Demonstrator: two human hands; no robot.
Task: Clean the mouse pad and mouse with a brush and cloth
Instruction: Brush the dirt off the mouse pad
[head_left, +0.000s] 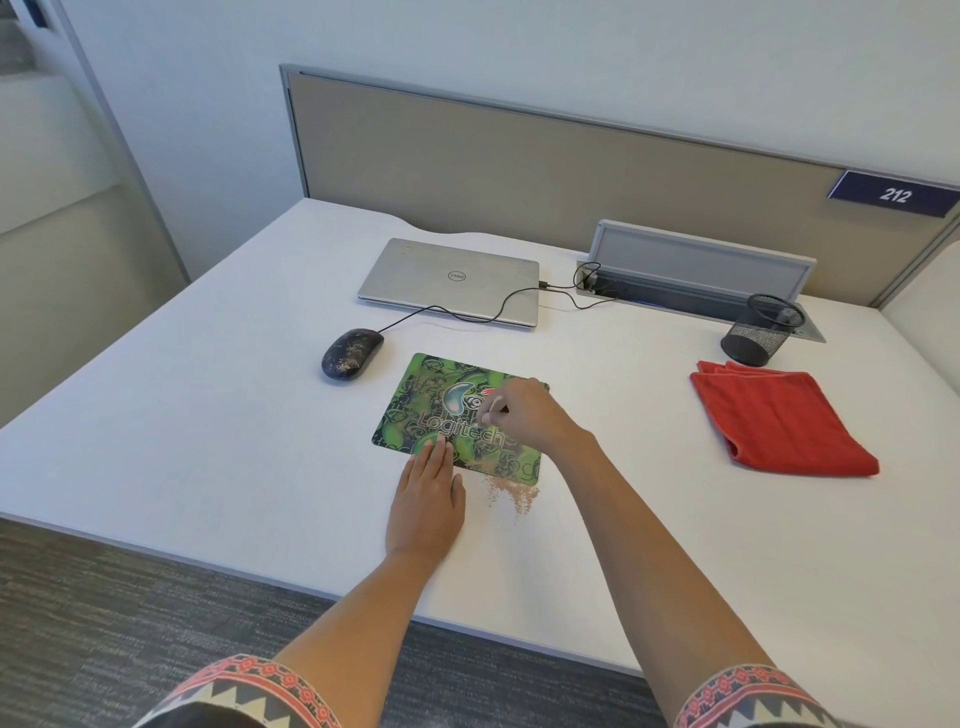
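Observation:
A green patterned mouse pad lies in the middle of the white desk. My left hand lies flat, its fingertips pressing the pad's near edge. My right hand hovers over the pad's right half and grips a small brush, whose pale bristles touch the pad; most of the brush is hidden in the fist. Brown dust lies on the desk just below the pad's near right corner. A black wired mouse, speckled with dust, sits left of and behind the pad. A folded red cloth lies at the right.
A shut silver laptop sits behind the pad, with the mouse cable running across it to a grey cable box. A black mesh pen cup stands behind the cloth. A partition closes off the desk's back.

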